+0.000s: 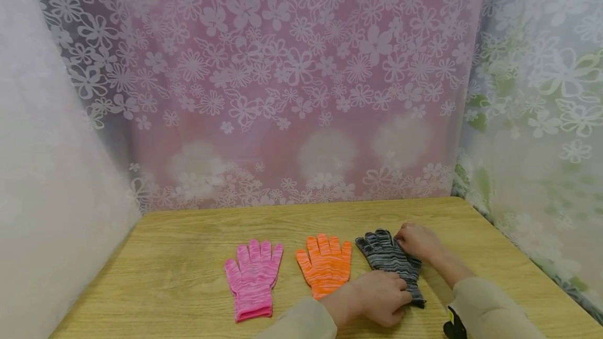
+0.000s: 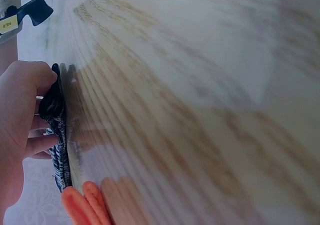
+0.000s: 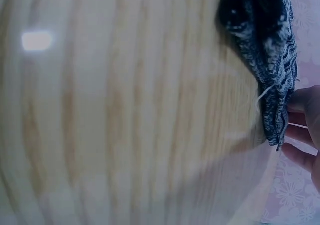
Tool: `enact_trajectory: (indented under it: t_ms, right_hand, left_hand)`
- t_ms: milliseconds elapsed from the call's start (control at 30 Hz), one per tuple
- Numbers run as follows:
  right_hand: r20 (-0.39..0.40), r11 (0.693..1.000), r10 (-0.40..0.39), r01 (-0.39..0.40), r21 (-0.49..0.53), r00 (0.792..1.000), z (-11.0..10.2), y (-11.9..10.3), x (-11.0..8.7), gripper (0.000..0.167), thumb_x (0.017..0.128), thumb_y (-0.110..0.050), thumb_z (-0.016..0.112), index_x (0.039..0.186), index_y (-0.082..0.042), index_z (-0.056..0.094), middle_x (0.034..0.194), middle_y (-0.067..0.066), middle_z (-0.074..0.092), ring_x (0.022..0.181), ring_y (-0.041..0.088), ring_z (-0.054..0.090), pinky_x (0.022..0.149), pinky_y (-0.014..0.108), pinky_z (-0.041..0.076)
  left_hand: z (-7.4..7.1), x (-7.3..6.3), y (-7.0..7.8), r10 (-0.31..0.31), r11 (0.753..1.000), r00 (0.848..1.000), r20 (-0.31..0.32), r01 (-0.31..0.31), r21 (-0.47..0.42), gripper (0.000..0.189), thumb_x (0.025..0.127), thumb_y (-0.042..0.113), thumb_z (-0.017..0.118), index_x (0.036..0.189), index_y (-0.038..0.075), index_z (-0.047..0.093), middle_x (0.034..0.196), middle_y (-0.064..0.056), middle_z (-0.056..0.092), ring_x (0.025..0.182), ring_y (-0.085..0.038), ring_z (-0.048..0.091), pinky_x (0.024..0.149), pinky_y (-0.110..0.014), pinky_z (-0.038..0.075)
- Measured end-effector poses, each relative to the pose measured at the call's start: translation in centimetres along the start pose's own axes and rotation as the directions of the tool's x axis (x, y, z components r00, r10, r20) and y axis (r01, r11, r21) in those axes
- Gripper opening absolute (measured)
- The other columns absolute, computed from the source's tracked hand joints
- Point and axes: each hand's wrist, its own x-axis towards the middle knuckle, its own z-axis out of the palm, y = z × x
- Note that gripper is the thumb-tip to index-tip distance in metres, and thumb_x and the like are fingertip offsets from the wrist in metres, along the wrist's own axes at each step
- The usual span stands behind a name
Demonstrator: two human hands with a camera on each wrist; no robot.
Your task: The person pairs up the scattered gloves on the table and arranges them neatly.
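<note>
A black-and-grey knit glove lies at the right of the table, fingers pointing away and slightly left. My left hand is at its cuff end; in the left wrist view the thumb and fingers hold the dark knit fabric. At the glove's upper right edge, my right hand pinches the fabric with curled fingers. The right wrist view shows the glove side on, with right fingertips against its edge. To the left lie an orange glove, its cuff partly behind my left forearm, and a pink glove.
The gloves lie on a wood-grain table. Flowered curtains stand around it: pink at the back, pale ones at the left and right. A black strap sits by my right sleeve.
</note>
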Motion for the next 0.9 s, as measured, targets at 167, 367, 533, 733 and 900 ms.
enact_trajectory:
  t_ms: [167,367,533,733,900]
  right_hand:
    - [-0.024,1.000,-0.020,0.020,-0.006,1.000,-0.3,0.1,-0.3,0.005,0.080,-0.008,0.068,0.083,-0.006,0.070,0.085,0.007,0.061,0.078,0.027,0.060,0.065,0.038,0.049]
    - [-0.047,0.999,-0.033,0.032,-0.013,0.998,-1.4,-0.5,-1.1,0.007,0.079,-0.014,0.070,0.083,-0.008,0.070,0.087,0.007,0.062,0.081,0.029,0.059,0.060,0.037,0.049]
    - [0.000,0.997,-0.079,0.079,-0.022,0.997,-2.0,-0.9,-1.8,0.010,0.076,-0.020,0.074,0.082,-0.013,0.071,0.085,0.003,0.065,0.079,0.026,0.059,0.058,0.034,0.048]
    - [0.067,0.989,-0.141,0.143,-0.028,0.988,-1.7,-0.6,-2.4,0.011,0.076,-0.017,0.074,0.071,-0.019,0.064,0.074,-0.005,0.059,0.069,0.019,0.053,0.057,0.032,0.044]
    - [0.060,0.986,-0.162,0.165,-0.037,0.985,-1.3,-0.5,-2.6,0.014,0.077,-0.014,0.072,0.070,-0.020,0.061,0.075,-0.004,0.055,0.069,0.019,0.052,0.058,0.033,0.043]
  left_hand:
    - [-0.1,0.0,0.0,-0.008,1.000,1.000,0.013,0.008,0.001,0.026,0.095,0.037,0.046,0.116,0.027,0.058,0.098,0.013,0.052,0.087,0.000,0.048,0.082,-0.013,0.038]
    - [-0.2,-0.2,0.1,-0.011,1.000,1.000,0.004,0.011,0.001,0.026,0.094,0.037,0.046,0.115,0.026,0.058,0.098,0.013,0.052,0.087,-0.001,0.048,0.082,-0.013,0.038]
    - [-0.3,-0.2,0.0,-0.013,1.000,1.000,0.017,0.013,-0.009,0.027,0.095,0.037,0.046,0.116,0.026,0.058,0.101,0.013,0.053,0.089,-0.001,0.049,0.083,-0.013,0.038]
    - [-0.2,-0.2,0.0,-0.014,1.000,1.000,0.018,0.014,-0.022,0.026,0.095,0.038,0.046,0.116,0.026,0.058,0.100,0.013,0.053,0.092,-0.001,0.048,0.084,-0.013,0.037]
    - [-0.1,-0.2,0.0,-0.017,1.000,1.000,0.010,0.017,-0.013,0.027,0.094,0.038,0.047,0.115,0.026,0.058,0.100,0.012,0.052,0.092,-0.001,0.049,0.084,-0.014,0.038]
